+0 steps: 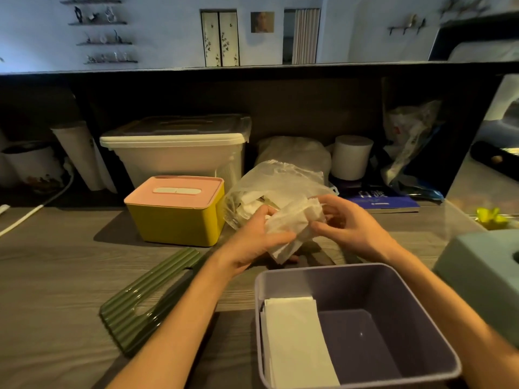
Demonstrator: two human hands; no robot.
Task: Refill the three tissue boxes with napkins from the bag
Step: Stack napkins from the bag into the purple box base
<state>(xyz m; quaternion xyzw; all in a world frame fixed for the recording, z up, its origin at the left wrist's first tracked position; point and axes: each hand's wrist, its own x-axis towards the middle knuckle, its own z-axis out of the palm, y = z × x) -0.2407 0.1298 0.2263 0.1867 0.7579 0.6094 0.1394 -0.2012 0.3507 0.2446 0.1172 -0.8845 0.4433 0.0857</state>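
Both hands, the left [259, 234] and right [346, 220], pinched a loose wad of napkins [292, 223] just above the tabletop [56, 262] beside the bag [275, 181], and it could fall apart short of the open purple box [387, 279] at the near edge.

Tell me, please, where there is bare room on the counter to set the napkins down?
Bare counter lies left of the green lid, in front of the yellow box. It is crowded between the bag and the purple box, where both hands hold napkins.
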